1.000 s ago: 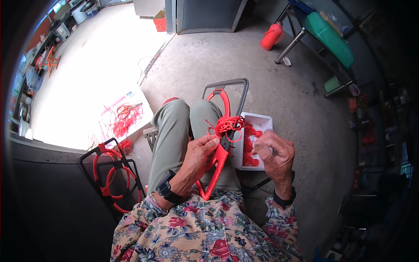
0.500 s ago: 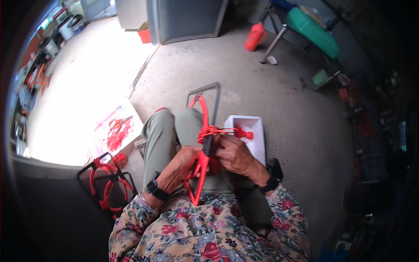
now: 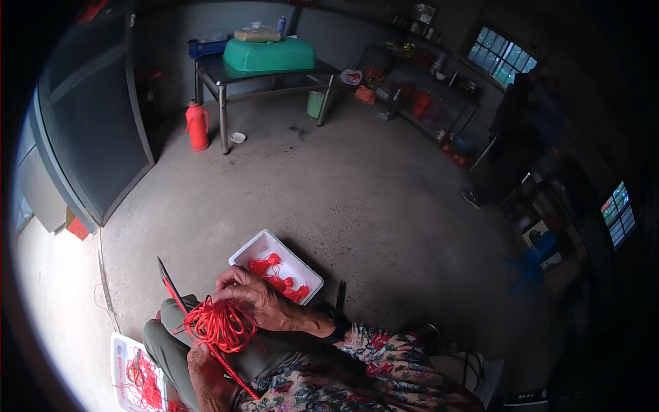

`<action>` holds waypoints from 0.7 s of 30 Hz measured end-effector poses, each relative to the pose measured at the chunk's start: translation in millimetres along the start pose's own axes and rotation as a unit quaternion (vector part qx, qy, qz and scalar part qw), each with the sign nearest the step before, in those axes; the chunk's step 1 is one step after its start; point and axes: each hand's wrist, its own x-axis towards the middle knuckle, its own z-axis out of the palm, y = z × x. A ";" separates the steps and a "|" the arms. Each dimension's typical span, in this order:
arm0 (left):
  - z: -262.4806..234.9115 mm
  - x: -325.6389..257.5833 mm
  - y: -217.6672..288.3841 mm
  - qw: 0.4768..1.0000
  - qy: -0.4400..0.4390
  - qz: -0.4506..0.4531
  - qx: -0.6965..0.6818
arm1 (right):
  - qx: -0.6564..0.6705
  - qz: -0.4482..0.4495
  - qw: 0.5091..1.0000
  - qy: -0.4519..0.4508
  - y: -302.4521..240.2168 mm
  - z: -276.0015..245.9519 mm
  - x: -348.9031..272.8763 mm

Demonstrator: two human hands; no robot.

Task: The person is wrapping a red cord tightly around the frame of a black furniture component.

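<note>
My left hand point(image 3: 206, 371) is closed round the lower part of a dark frame wrapped in red braided cord point(image 3: 232, 367), seen nearly edge-on and held slantwise over my lap. Its thin dark tip point(image 3: 163, 270) points up and away. A large looped bundle of red cord point(image 3: 221, 325) hangs on the frame, above my left hand. Bent over the top of this bundle is my right hand point(image 3: 255, 301), its fingers pinching the cord loops. The fingertips of the right hand are partly hidden among the loops.
A white box point(image 3: 310, 271) with red cord bundles stands just beyond my right hand. At lower left a white tray point(image 3: 122, 384) holds tangled red cord and scissors. Farther off are a red thermos flask point(image 3: 197, 126), a table point(image 3: 269, 77) with a green tub, and a person point(image 3: 515, 130).
My view has swung to the right. The frame has turned from face-on to nearly edge-on. My right hand has moved from beside the frame onto the cord bundle, which now shows as large loops.
</note>
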 end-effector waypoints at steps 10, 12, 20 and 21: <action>-47.7 -15.8 -3.7 0.997 0.065 0.025 -0.046 | 0.631 0.148 0.757 0.082 5.6 -114.5 -85.2; -30.6 -8.9 5.3 0.998 0.054 -0.032 -0.018 | 0.496 0.234 0.755 0.359 2.3 -139.5 -100.7; -32.6 1.1 -0.4 0.995 0.053 -0.045 -0.066 | 0.512 0.357 0.745 0.233 67.7 -40.4 -110.2; -35.4 0.6 0.3 0.996 0.026 -0.060 -0.065 | 0.527 0.377 0.736 0.196 66.2 -13.8 -100.0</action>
